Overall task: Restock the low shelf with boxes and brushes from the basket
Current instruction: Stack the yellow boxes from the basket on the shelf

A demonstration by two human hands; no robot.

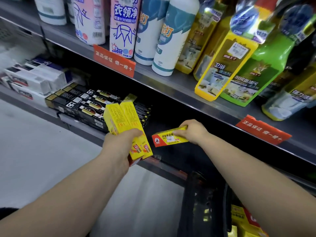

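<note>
My left hand (122, 144) grips a bundle of long yellow boxes (123, 118), held upright in front of the low shelf (82, 127). My right hand (189, 132) holds a single yellow and red box (164, 139) lying sideways, inside the dark opening of the low shelf. A row of black boxes (82, 101) lies on that shelf to the left of the yellow ones. The black basket (201, 199) stands on the floor at the lower right, with more yellow and red packs (246, 221) in it.
White boxes (34, 77) are stacked at the far left of the low shelf. The shelf above carries spray cans (123, 26) and yellow and green cleaner bottles (227, 62), with red price tags (113, 61) on its edge. Grey floor (42, 159) lies at the left.
</note>
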